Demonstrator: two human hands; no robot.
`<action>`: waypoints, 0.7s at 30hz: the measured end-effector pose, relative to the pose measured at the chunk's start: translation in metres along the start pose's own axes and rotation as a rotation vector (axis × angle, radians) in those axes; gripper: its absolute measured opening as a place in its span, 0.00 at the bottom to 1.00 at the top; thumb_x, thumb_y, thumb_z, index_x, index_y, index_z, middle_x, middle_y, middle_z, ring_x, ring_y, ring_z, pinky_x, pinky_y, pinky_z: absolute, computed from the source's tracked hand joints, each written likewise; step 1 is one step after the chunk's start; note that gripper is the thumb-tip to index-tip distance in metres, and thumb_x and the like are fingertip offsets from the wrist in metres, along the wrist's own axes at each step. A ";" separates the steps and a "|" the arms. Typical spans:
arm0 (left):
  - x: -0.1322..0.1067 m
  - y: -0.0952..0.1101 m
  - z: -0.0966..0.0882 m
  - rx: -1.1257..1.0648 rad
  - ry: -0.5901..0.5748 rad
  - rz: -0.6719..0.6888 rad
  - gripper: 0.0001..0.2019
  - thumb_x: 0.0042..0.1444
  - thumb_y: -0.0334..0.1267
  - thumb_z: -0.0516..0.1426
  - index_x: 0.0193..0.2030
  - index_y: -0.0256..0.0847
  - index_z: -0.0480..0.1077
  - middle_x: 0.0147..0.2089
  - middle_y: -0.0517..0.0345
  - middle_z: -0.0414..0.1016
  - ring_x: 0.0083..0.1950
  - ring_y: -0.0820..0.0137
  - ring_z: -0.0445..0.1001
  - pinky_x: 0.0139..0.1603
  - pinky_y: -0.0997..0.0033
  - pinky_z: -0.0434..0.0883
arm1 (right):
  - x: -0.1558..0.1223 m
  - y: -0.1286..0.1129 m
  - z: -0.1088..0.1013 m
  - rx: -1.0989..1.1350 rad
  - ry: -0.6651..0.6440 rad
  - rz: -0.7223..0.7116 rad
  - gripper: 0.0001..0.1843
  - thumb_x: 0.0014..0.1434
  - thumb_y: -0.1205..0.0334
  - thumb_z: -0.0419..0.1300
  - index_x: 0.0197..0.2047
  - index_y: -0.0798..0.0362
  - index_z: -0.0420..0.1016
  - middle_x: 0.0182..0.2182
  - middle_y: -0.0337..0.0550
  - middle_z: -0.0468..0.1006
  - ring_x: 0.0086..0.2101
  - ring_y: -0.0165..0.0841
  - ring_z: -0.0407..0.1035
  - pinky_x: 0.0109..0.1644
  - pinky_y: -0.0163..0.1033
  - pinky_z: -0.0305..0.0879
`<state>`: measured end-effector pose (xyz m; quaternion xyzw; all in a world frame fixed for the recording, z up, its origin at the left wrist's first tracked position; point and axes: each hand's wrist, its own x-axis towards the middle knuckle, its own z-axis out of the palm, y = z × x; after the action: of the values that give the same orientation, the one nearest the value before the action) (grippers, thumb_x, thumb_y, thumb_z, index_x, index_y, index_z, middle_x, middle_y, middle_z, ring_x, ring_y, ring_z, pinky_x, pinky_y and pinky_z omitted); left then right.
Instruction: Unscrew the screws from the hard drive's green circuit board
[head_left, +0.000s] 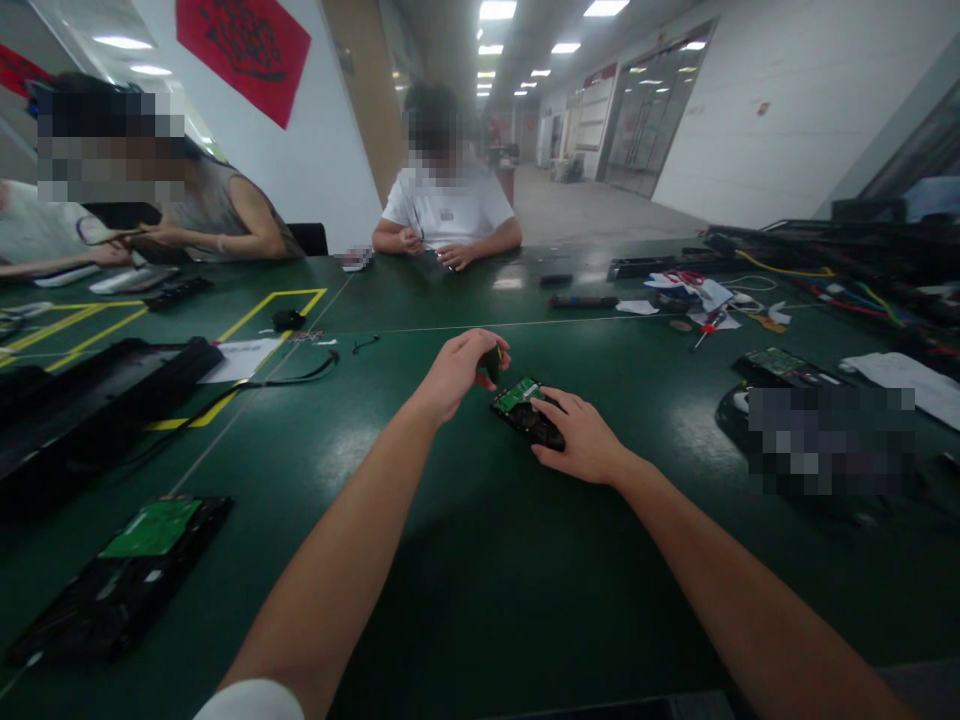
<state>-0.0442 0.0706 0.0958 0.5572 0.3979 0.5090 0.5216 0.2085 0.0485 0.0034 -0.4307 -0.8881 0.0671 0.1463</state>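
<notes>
A small black hard drive [523, 412] with a green circuit board on top lies on the green table [480, 560] in front of me. My right hand [581, 440] rests on its near right side, fingers wrapped over the edge, holding it down. My left hand [459, 368] is closed round a dark-handled tool, likely a screwdriver [491, 362], whose tip points down at the drive's far corner.
A larger hard drive [127, 575] lies at the near left, black trays [90, 395] and a cable behind it. Another drive [776, 365], cables, papers and a red screwdriver [706, 328] sit at the right. Two people sit across the table, one at far left, one at the middle.
</notes>
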 end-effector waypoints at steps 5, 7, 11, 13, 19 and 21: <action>0.002 -0.009 0.008 -0.246 -0.043 -0.031 0.10 0.60 0.44 0.59 0.42 0.41 0.72 0.38 0.54 0.76 0.40 0.66 0.77 0.31 0.71 0.76 | 0.001 -0.001 0.000 -0.008 -0.001 -0.002 0.43 0.63 0.40 0.64 0.75 0.49 0.62 0.74 0.56 0.60 0.70 0.59 0.57 0.70 0.68 0.58; 0.002 -0.010 0.010 -0.245 -0.028 -0.028 0.11 0.61 0.46 0.59 0.42 0.41 0.72 0.38 0.54 0.76 0.40 0.66 0.77 0.33 0.69 0.78 | 0.001 -0.001 0.000 -0.010 0.000 0.002 0.42 0.63 0.40 0.64 0.75 0.48 0.63 0.74 0.56 0.60 0.70 0.59 0.57 0.70 0.68 0.58; 0.001 -0.007 0.012 -0.181 0.034 -0.017 0.13 0.63 0.50 0.60 0.40 0.41 0.73 0.36 0.54 0.75 0.39 0.66 0.76 0.35 0.67 0.79 | 0.000 -0.002 -0.001 -0.007 -0.002 0.000 0.42 0.63 0.41 0.64 0.74 0.50 0.64 0.74 0.57 0.60 0.70 0.60 0.57 0.71 0.69 0.58; -0.001 -0.004 0.013 -0.135 0.038 -0.005 0.15 0.63 0.51 0.61 0.38 0.40 0.73 0.36 0.54 0.74 0.39 0.66 0.75 0.36 0.68 0.79 | -0.001 -0.002 -0.002 -0.004 -0.001 -0.005 0.42 0.63 0.41 0.64 0.74 0.51 0.64 0.74 0.58 0.60 0.70 0.60 0.57 0.71 0.69 0.58; -0.001 -0.001 0.010 0.114 0.048 0.029 0.18 0.63 0.56 0.61 0.41 0.41 0.79 0.41 0.51 0.74 0.43 0.66 0.73 0.32 0.73 0.75 | -0.001 -0.002 -0.001 0.003 0.020 -0.007 0.42 0.62 0.42 0.65 0.74 0.50 0.64 0.74 0.57 0.60 0.69 0.59 0.58 0.70 0.68 0.59; -0.001 -0.001 0.008 0.210 0.050 0.047 0.20 0.64 0.57 0.60 0.42 0.41 0.80 0.41 0.51 0.75 0.41 0.66 0.74 0.29 0.75 0.72 | -0.001 -0.002 -0.001 0.001 0.024 -0.007 0.42 0.62 0.43 0.66 0.74 0.50 0.64 0.74 0.57 0.60 0.69 0.59 0.58 0.69 0.68 0.59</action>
<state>-0.0359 0.0683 0.0949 0.6050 0.4489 0.4903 0.4383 0.2076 0.0462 0.0046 -0.4280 -0.8878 0.0621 0.1573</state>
